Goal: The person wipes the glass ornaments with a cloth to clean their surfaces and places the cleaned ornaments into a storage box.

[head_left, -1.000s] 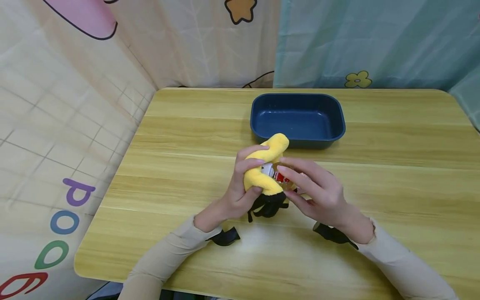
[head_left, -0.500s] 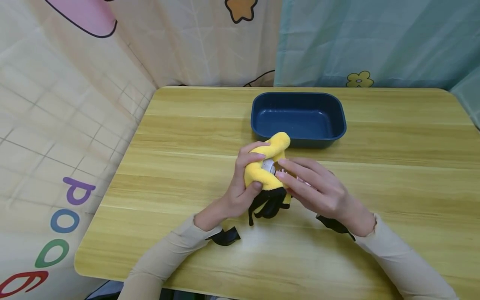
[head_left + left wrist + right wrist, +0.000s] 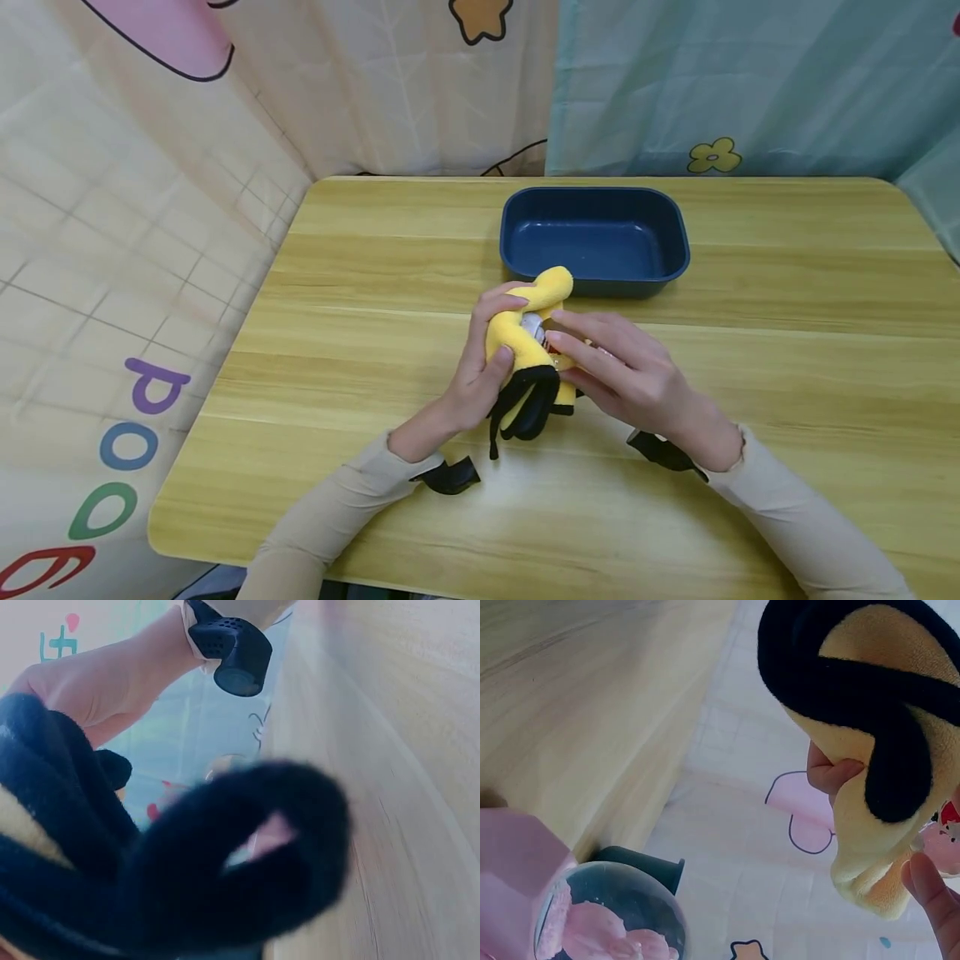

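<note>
A soft yellow plush piece (image 3: 517,346) with black trim (image 3: 536,400) is in my left hand (image 3: 480,358), whose fingers and thumb grip its left side. Tucked in its opening is a small object (image 3: 533,326) with white, red and clear parts; its kind is hard to make out. My right hand (image 3: 637,367) pinches this object from the right, and its fingers hide most of it. In the right wrist view, pink and red show at the object's side (image 3: 946,832), beside my thumb. Dark trim (image 3: 247,862) fills much of the left wrist view, blurred.
Behind the hands stands a dark blue basin (image 3: 592,250) on the wooden table (image 3: 360,358). The right wrist view shows a pink-based, clear-domed thing (image 3: 622,915) like a snow globe, standing upright near the basin. Curtains (image 3: 675,83) hang behind the table. Black wrist devices (image 3: 450,477) sit under the sleeves.
The plush has tilted a little, and its black trim hangs slightly lower and further left. My right hand's fingers have shifted over the object, covering more of its red part than a second ago.
</note>
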The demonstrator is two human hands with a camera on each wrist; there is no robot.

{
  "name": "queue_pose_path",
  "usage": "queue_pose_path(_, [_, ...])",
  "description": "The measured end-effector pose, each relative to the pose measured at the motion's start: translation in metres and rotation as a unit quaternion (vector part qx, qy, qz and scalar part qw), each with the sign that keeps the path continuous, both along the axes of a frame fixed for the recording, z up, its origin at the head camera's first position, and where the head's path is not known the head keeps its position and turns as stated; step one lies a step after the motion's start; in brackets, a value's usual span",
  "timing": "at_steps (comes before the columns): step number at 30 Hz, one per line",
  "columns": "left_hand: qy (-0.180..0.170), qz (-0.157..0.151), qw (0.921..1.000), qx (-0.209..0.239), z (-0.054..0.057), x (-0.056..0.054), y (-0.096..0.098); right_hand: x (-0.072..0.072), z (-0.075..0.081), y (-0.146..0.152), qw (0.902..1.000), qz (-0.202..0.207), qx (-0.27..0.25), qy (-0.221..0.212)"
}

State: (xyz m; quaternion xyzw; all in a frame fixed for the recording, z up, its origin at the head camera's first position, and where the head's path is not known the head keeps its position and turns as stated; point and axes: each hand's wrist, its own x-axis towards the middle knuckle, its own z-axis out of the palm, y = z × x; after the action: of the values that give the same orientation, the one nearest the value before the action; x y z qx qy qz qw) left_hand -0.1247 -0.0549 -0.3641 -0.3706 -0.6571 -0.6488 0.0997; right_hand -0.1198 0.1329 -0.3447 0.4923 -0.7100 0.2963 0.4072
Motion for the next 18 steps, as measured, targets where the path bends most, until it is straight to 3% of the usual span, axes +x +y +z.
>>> queue_pose_path(5, [0.008,0.014,0.9999,0.003,0.0001,0.0012,0.0013,0.0003,-0.0032,-0.0034,0.9993,0.010,-0.035,-0.011])
queue_pose_path(11, [0.072,0.039,0.9966,0.000,-0.0007,0.0012,0.0032,0.0032,-0.0056,-0.0065,0.9951,0.022,-0.079,-0.055])
queue_pose_path(18, [0.149,0.064,0.9865,-0.020,-0.0017,-0.0007,0.0026,0.0080,-0.0047,-0.0061,0.9774,0.040,-0.121,-0.168])
